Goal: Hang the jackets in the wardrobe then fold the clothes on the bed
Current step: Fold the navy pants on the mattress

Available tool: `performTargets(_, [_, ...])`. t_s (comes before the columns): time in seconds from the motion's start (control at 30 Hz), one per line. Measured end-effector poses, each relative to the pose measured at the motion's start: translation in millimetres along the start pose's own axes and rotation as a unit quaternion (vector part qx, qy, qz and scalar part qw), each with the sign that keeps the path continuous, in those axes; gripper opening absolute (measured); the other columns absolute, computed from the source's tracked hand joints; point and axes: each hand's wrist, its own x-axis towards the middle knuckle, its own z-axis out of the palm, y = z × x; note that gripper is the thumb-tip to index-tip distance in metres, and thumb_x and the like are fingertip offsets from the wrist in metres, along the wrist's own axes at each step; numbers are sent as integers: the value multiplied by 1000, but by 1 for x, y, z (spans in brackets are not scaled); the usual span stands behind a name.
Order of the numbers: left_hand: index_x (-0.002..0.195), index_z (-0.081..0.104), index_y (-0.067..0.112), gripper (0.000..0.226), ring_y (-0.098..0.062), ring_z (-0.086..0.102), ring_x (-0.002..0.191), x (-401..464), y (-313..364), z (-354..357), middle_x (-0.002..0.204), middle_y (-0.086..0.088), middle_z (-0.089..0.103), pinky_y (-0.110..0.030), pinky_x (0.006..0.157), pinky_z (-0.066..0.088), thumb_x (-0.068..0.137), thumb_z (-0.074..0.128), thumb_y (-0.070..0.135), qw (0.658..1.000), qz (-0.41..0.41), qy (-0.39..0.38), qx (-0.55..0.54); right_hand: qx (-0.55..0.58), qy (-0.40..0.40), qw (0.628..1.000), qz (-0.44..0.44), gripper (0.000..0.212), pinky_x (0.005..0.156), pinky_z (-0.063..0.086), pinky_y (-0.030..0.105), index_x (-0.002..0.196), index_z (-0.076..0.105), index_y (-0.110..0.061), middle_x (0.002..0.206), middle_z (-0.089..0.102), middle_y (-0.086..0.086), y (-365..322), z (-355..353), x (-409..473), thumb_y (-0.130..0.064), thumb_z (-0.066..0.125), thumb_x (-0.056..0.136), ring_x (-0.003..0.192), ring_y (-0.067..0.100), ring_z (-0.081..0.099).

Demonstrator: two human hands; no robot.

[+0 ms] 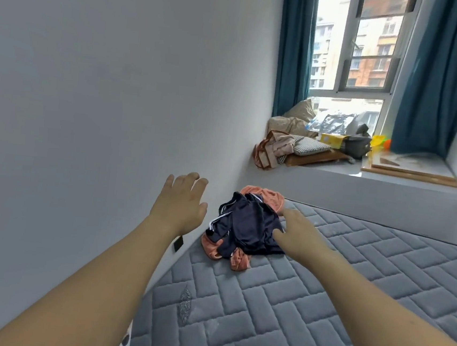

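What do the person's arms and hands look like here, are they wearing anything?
Both forearms are bare with no sleeves in view. The left hand and right hand wear no gloves, and no rings, watch or bracelets can be seen.

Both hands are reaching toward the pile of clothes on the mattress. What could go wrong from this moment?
1. The navy garment lies tangled over the orange garment, so grabbing one may drag both and make folding harder.
2. The pile sits close to the mattress edge beside the wall; a careless pull could drop a piece into that gap.
3. The left hand and right hand are both open and hold nothing, so a loose grip may catch only a sleeve.
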Motion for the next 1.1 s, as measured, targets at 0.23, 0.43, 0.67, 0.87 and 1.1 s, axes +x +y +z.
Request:
performTargets(0.23, [145, 37, 14, 52, -30, 36, 132, 138, -22, 158, 151, -9, 31, -39, 114, 23, 96, 46, 29, 993, 38, -86, -73, 4, -16, 997, 76, 35, 92, 42, 38, 120, 54, -7, 123, 56, 12, 70, 112, 134, -15, 53, 86, 111, 30, 51])
performTargets(0.43, [136, 44, 14, 47, -29, 45, 121, 214, 18, 426, 138, -7, 41, -39, 103, 36, 92, 49, 27, 965, 68, -209, -144, -93, -54, 991, 73, 51, 101, 36, 33, 140, 40, -10, 138, 48, 7, 203, 281, 250, -17, 51, 90, 124, 25, 46])
performTargets(0.67, [144, 37, 20, 54, -28, 34, 132, 290, 105, 681, 148, -1, 32, -46, 107, 35, 92, 49, 23, 938, 106, -238, -229, -133, -47, 981, 135, 66, 114, 25, 40, 152, 22, -25, 158, 21, 7, 375, 461, 369, -32, 49, 93, 140, 28, 29])
performTargets(0.87, [144, 45, 23, 65, -31, 38, 132, 297, 165, 853, 142, -8, 45, -51, 113, 19, 80, 52, 34, 983, 38, -63, -166, -212, 105, 965, 110, 61, 116, 11, 50, 148, 33, -32, 156, 28, 1, 493, 586, 418, -47, 39, 89, 145, 26, 18])
performTargets(1.1, [129, 60, 17, 61, -32, 40, 116, 295, 172, 854, 125, -13, 56, -55, 105, 28, 70, 60, 29, 986, 22, -11, -166, -153, 110, 977, 104, 50, 116, 16, 49, 127, 57, -18, 136, 49, 9, 496, 569, 437, -26, 56, 78, 137, 29, 35])
